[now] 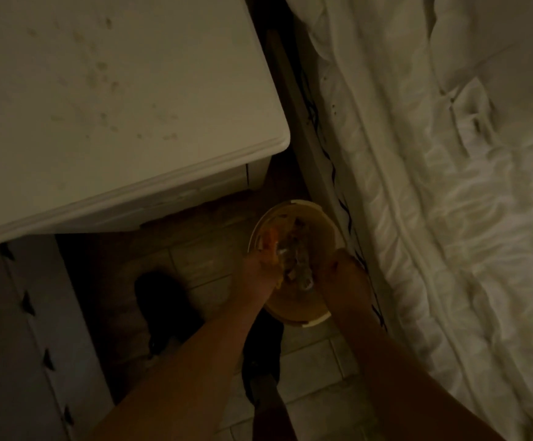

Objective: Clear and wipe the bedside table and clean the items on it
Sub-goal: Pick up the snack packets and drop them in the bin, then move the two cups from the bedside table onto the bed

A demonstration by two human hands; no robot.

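From my remote seat I looked down in very dim light at the white desk point(99, 106), which filled the upper left of the view. Its top carried nothing but a scatter of faint dried marks point(103, 74) running from the far side toward the near right corner. Below that corner, between the desk and the bed point(449, 186), was a round, pale-rimmed bowl point(319, 218) over the tiled floor point(208, 259) — whether it stood on the tiles or was held up, I could not tell. Both hands reached into it. The left hand point(260, 272) was at the bowl's left side with its fingers point(268, 246) pointing inward beside something orange, and the right hand point(343, 275) was at the right side, close against the mattress edge. Between them lay a crumpled, pale mass point(297, 265) that touched both hands. The picture was too dark and blurred for me to say whether either hand's fingers gripped it or only rested on it. A dark shoe point(160, 300) stood on the floor to the left of the forearms — just beside a light cabinet front point(20, 313) with small dark fittings.
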